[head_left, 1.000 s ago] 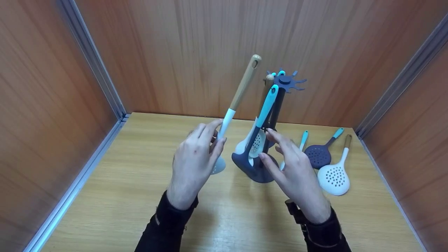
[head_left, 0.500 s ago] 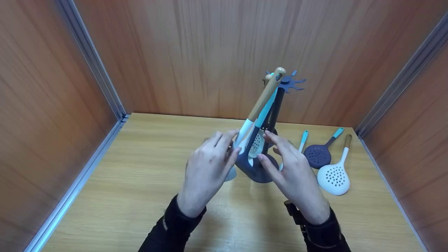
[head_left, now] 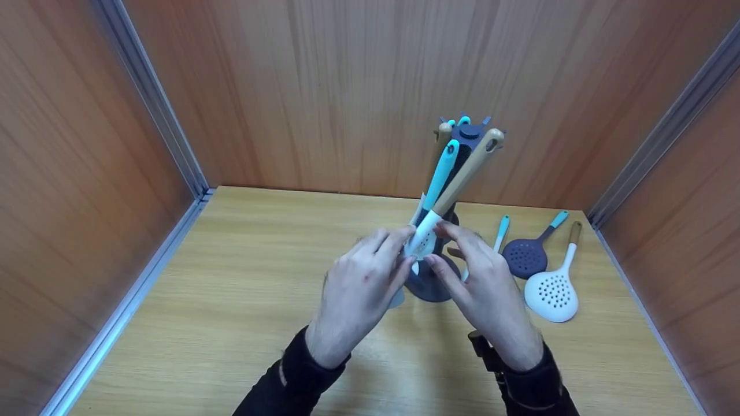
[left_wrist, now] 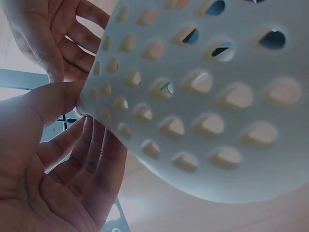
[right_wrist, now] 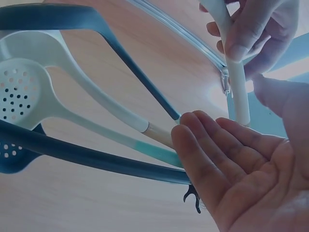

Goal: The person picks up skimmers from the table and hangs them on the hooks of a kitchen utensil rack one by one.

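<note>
My left hand point(head_left: 358, 283) pinches the white neck of a skimmer point(head_left: 462, 179) with a wood-look handle. It tilts up to the right, its handle end overlapping the top of the dark utensil stand point(head_left: 430, 287) in the head view. The skimmer's perforated white head point(left_wrist: 217, 111) fills much of the left wrist view. My right hand point(head_left: 488, 289) is beside the stand, fingers apart and relaxed, holding nothing. On the stand hang a dark ladle point(right_wrist: 53, 17) with a turquoise handle point(head_left: 444, 167), a white ladle point(right_wrist: 87, 92) and a white skimmer point(right_wrist: 29, 92).
On the table point(head_left: 243, 260) at the right lie a white skimmer point(head_left: 551, 296) with a wood-look handle and a dark skimmer point(head_left: 525, 258). A turquoise-handled utensil point(head_left: 502, 231) is partly hidden behind my right hand. Wooden panels point(head_left: 347, 92) enclose the back and sides.
My left hand has carried the skimmer to the right, up to the stand, and its handle leans further right. The right hand has stayed almost still.
</note>
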Tool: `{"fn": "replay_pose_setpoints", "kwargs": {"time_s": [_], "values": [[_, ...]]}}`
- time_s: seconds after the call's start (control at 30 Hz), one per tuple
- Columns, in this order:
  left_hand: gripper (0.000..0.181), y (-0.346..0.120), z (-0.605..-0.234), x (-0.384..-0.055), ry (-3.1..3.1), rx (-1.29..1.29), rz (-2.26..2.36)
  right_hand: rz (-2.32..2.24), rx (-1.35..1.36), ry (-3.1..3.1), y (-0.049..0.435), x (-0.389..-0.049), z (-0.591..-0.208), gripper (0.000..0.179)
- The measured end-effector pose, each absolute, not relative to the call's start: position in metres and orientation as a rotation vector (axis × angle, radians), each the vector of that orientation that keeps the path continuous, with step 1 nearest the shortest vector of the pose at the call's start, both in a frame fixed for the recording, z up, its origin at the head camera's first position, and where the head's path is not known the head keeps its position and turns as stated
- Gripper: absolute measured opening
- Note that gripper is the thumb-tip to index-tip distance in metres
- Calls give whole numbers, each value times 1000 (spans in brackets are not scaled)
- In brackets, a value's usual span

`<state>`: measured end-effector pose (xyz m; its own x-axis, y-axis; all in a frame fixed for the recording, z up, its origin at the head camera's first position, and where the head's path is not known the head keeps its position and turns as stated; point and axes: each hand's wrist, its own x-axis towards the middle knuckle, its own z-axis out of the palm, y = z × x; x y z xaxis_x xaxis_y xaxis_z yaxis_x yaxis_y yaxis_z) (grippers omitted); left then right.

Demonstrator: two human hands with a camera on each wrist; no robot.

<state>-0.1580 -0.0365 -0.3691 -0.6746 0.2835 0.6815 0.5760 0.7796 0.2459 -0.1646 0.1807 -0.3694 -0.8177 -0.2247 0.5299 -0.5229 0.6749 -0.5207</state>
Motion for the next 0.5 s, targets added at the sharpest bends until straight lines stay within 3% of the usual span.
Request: {"fn": "replay_pose_setpoints", "kwargs": {"time_s": [0.5], "values": [[41, -22, -377, -157, -2285, -706, -589, 1250, 449, -2331, 178, -167, -367, 26]]}}
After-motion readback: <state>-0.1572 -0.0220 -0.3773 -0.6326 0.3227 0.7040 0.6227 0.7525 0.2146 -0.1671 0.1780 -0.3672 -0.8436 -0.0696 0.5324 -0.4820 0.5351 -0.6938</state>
